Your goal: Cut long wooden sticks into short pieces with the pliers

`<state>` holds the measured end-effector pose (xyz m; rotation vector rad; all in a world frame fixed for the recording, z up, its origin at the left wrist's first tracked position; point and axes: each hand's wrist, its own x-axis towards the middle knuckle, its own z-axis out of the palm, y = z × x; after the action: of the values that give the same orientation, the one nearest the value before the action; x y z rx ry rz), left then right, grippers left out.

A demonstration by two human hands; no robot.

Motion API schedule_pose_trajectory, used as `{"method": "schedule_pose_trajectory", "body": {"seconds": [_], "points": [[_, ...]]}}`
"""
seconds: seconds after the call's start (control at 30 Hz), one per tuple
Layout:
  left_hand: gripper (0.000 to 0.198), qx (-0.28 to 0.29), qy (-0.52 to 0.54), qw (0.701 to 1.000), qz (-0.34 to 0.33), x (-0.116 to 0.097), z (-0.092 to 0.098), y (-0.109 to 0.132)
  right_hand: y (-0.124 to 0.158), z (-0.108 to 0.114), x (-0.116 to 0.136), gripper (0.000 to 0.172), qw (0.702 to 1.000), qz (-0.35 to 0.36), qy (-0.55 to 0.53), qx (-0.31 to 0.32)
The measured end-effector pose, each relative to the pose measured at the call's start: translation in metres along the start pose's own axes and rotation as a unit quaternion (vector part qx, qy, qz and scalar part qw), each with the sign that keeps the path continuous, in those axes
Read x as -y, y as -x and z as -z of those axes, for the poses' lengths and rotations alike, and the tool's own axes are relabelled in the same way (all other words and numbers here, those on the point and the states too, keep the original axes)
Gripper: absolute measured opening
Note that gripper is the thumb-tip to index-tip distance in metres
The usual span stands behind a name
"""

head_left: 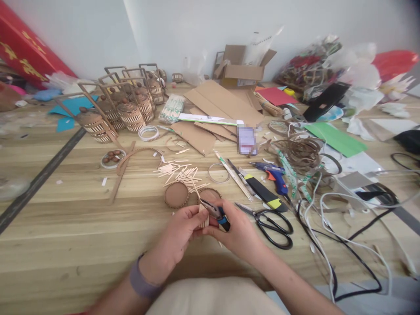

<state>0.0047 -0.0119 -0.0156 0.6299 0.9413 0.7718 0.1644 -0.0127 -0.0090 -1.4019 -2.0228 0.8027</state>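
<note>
Pinching a short stick bundle [204, 217] in the left hand [182, 229], fingers closed round it, just above the near table edge. Clamping pliers [215, 211] in the right hand [241, 234], closed round the blue-and-black handles, with the tips pointing left and meeting the top of the bundle. Holding both hands close together, fingers touching, over the wooden table [65, 245].

Lying just beyond the hands: two cardboard discs [176, 194], side by side, the right one partly hidden behind the pliers. Lying further beyond those: a loose stick pile [180, 171], and to its right a thin ring [218, 173].

Lying just right of the right hand: black scissors [274, 225], blades pointing towards that hand. Resting beyond the scissors: a yellow-and-black knife [264, 194] and a blue glue gun [274, 174]. Trailing further right: black and white cables [328, 232].

Standing far beyond the left hand: a cluster of slatted baskets [131, 114] with tall handles. Sitting nearer, left of the stick pile: a tape roll [148, 132] and a small dish of beads [112, 158]. Spreading far beyond the right hand: cardboard sheets [216, 103] and an open box [243, 68]. Wearing a grey band [141, 282] on the left wrist.
</note>
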Motion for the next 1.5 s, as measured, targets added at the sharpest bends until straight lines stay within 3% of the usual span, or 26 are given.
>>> {"method": "schedule_pose_trajectory", "body": {"seconds": [0.27,0.4,0.57,0.83,1.07,1.23,1.37,1.43,1.5], "points": [[0.034,0.025,0.015,1.000,-0.006,0.000,0.002,0.001,-0.004,0.004,0.002,0.040,0.997,-0.031,-0.057,0.034],[0.037,-0.011,-0.017,1.000,-0.002,-0.004,0.006,0.003,-0.011,0.012,-0.004,0.021,0.991,-0.064,-0.109,0.040],[0.041,-0.081,-0.060,0.995,-0.007,-0.008,0.014,0.002,-0.022,0.012,-0.011,0.012,0.996,-0.087,0.010,0.036],[0.041,-0.120,-0.067,0.990,-0.034,-0.015,0.027,0.002,-0.038,-0.008,0.003,0.025,0.981,-0.084,0.136,0.111],[0.043,-0.161,-0.092,0.982,-0.034,-0.019,0.033,0.001,-0.044,-0.007,-0.001,0.026,0.986,-0.080,0.082,0.118],[0.037,-0.150,-0.153,0.974,-0.073,-0.027,0.031,-0.007,-0.047,0.006,-0.013,0.012,0.992,-0.088,-0.027,0.083],[0.029,-0.163,-0.273,0.937,-0.144,-0.037,0.029,-0.020,-0.049,0.015,-0.020,0.011,0.989,-0.078,-0.115,0.052],[0.026,-0.189,-0.349,0.898,-0.192,-0.041,0.027,-0.028,-0.049,0.016,-0.023,0.014,0.984,-0.077,-0.153,0.043],[0.021,-0.219,-0.422,0.838,-0.269,-0.045,0.025,-0.033,-0.048,0.016,-0.025,0.017,0.981,-0.076,-0.177,0.035]]}}
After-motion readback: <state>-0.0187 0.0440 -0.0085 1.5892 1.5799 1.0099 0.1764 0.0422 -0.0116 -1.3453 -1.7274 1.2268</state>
